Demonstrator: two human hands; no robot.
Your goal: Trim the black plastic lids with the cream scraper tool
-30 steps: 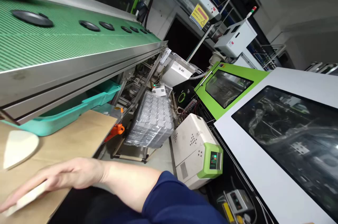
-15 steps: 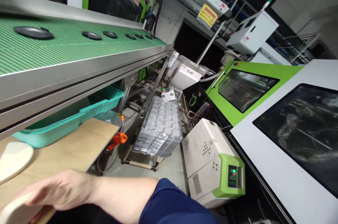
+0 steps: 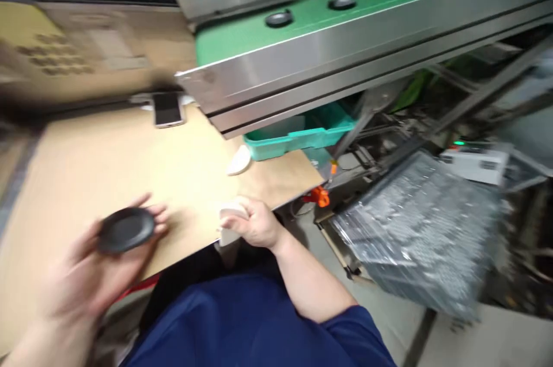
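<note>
My left hand (image 3: 106, 277) is palm up above the table, fingers curved round a small black round dish (image 3: 126, 230). The dish looks shallow with a raised rim. Near the table's front edge my right hand (image 3: 261, 224) grips a white flat pad (image 3: 228, 234), partly covered by the fingers; motion blurs its details. Another white piece with a rounded edge (image 3: 240, 161) lies on the tabletop beyond that hand, beside a teal bin.
A green conveyor belt (image 3: 233, 41) carries several black dishes at the back right. Under it stands the teal bin (image 3: 285, 145). A phone (image 3: 167, 109) lies at the table's back. An orange clamp (image 3: 320, 196) is at the table corner; stacked clear trays (image 3: 423, 234) stand to the right.
The view has swung left and down to the table. My left hand with the black dish has come into view. The right hand still holds the white pad.
</note>
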